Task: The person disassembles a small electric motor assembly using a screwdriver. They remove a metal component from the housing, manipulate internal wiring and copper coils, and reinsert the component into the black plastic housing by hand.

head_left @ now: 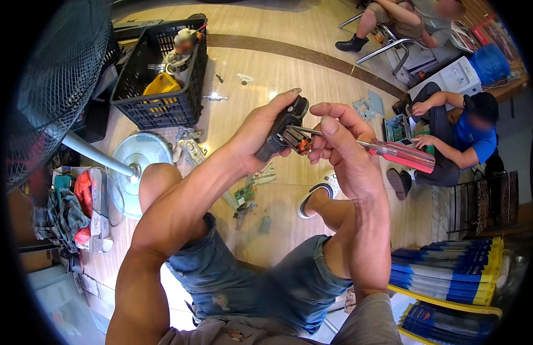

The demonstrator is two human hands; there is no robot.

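In front of my chest, my left hand (261,131) is closed around a black plastic device (274,140); its exact kind I cannot make out. Metal and a bundle of reddish-orange parts (304,146) show at its open side. My right hand (350,158) grips a screwdriver (401,156) with a clear red handle, which points out to the right. Its thin shaft runs leftward across the fingers to the device, and the tip appears to be at the device's open side. My right fingers are close beside the reddish parts. Below, on the floor, lie a green circuit board (245,194) and small loose pieces.
A black crate (157,109) with a yellow part stands far left, near a fan's round base (141,167). Metal parts (189,146) lie beside it. At right, a seated person in blue (473,135) handles an opened device (397,127). Blue-and-yellow packages (445,270) fill a rack at lower right.
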